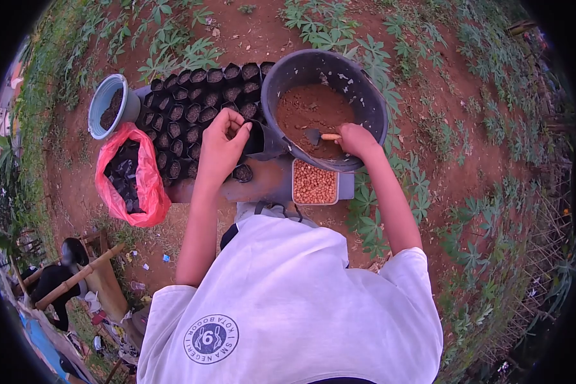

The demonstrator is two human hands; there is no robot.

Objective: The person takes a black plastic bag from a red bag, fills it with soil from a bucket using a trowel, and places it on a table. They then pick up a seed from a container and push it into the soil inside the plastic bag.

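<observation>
My left hand [221, 142] pinches the rim of a black plastic seedling bag [262, 142], its mouth held apart beside the basin. Inside the large black basin [379, 102], my right hand [360, 139] grips a small trowel [330, 137] by its orange-brown handle. The trowel's dark blade rests at the surface of the reddish-brown soil [310, 112]. Many soil-filled seedling bags [194, 112] stand in rows to the left of the basin. One more filled bag [242, 173] sits just below my left wrist.
A clear tub of tan seeds or nuts [315, 184] stands in front of the basin. On the left are a red plastic sack of black bags [150, 185] and a light blue bucket [129, 105] with dark soil. Leafy plants [371, 217] grow around the table [265, 182].
</observation>
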